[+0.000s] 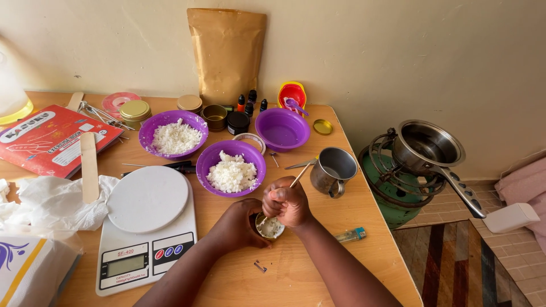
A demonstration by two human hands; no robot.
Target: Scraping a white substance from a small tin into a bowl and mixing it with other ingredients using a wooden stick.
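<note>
Both hands meet near the bench's front edge: my left hand (pixel 242 224) cups a small tin (pixel 269 227), my right hand (pixel 287 202) is closed on a thin wooden stick (pixel 300 174) poking into it. White flakes already sit inside; two purple bowls (pixel 231 167) behind remain full.
</note>
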